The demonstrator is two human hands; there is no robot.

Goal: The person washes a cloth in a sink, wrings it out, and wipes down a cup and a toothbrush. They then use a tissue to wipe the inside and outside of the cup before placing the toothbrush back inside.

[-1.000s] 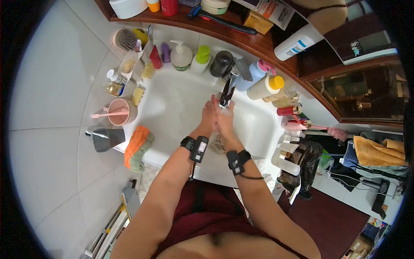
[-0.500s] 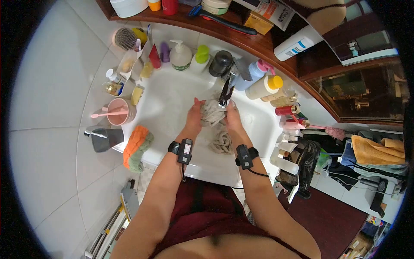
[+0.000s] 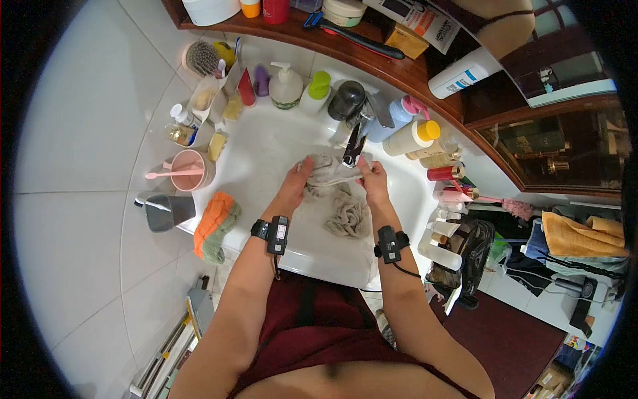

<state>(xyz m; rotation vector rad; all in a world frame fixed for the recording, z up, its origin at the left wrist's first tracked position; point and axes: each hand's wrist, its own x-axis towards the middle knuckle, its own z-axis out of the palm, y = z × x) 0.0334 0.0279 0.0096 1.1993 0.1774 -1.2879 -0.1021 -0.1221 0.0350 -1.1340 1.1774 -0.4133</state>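
A wet grey cloth [image 3: 335, 193] hangs over the white sink [image 3: 266, 149], stretched between my two hands just under the chrome tap [image 3: 354, 141]. My left hand [image 3: 296, 181] grips its left end. My right hand [image 3: 374, 178] grips its right end, beside the tap's spout. The cloth's lower part bunches in the basin. Each wrist wears a black band.
Bottles, a soap pump [image 3: 286, 86] and a hairbrush [image 3: 201, 58] crowd the sink's back rim. A pink cup with a toothbrush [image 3: 188, 170] and an orange-green cloth [image 3: 216, 226] sit on the left rim. A wooden shelf [image 3: 372, 56] runs above. Clutter lies at the right.
My hands were pressed together under the tap. They have moved apart, and the grey cloth is now spread out between them.
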